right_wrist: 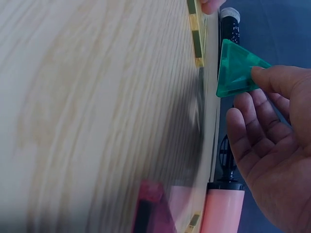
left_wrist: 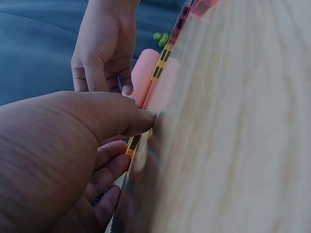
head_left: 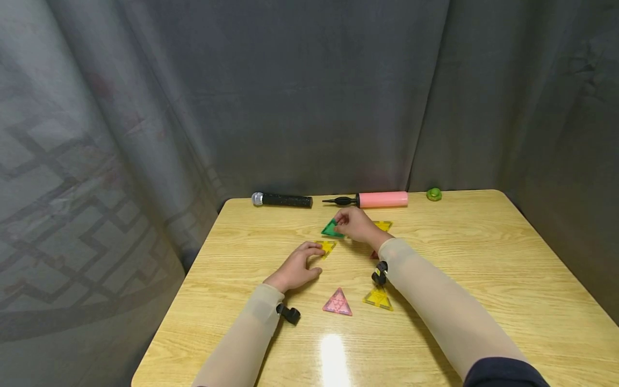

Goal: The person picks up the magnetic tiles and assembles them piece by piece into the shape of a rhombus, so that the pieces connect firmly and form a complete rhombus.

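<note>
A translucent green triangular magnetic tile [head_left: 331,229] is pinched between the thumb and fingers of my right hand [head_left: 357,224]; the right wrist view shows the tile [right_wrist: 238,73] tilted, above the tabletop. To its left and nearer, my left hand [head_left: 296,267] touches a yellow triangular tile [head_left: 328,247] lying on the table, fingertips at its left side and thumb spread away. Another yellow tile [head_left: 383,225] lies behind my right wrist, with a red tile [head_left: 374,255] mostly hidden by that forearm. Closer to me are a pink triangular tile [head_left: 338,304] and a yellow one [head_left: 379,299].
Along the back edge of the wooden table [head_left: 232,269] lie a black microphone [head_left: 285,200], a pink hand pump [head_left: 383,199] with a black nozzle, and a small green object [head_left: 433,194]. Grey curtains [head_left: 309,107] hang behind the table and at both sides.
</note>
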